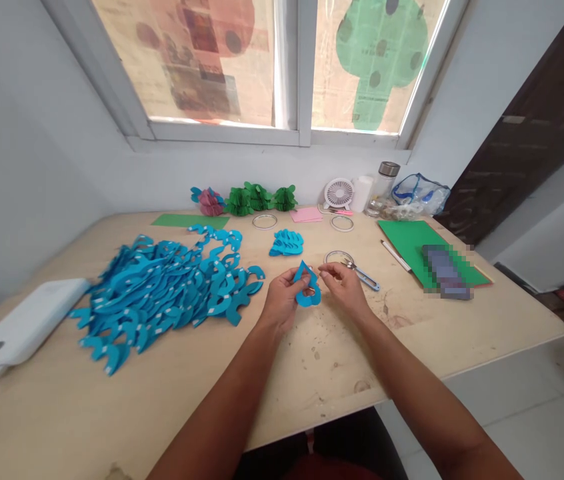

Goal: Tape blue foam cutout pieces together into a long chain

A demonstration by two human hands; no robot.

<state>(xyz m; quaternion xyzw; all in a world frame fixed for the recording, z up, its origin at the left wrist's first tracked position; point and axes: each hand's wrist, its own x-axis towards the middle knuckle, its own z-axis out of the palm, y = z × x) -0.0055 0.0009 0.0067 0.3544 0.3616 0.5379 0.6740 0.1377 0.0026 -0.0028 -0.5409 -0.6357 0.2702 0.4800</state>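
The table (467, 330) is viewed closely from above its 6 o'clock edge by 1 head-worn camera, aimed forward and down, the window (305, 67) framed at 12 o'clock.

Pixelated object (445, 270), possibly a phone

Paper heap (162, 287) left of snips (365, 277) — fan (339, 193) behind, on table (437, 333)

Indoor craft corner; whether home or workshop could not be established. Grounds: wooden table (322, 363) against a white wall (262, 167), beneath a window (285, 73) covered with printed sheets; heaped blue cutouts (162, 280), pleated figures (259, 198), green card (402, 235), snips (366, 275), small fan (339, 194).
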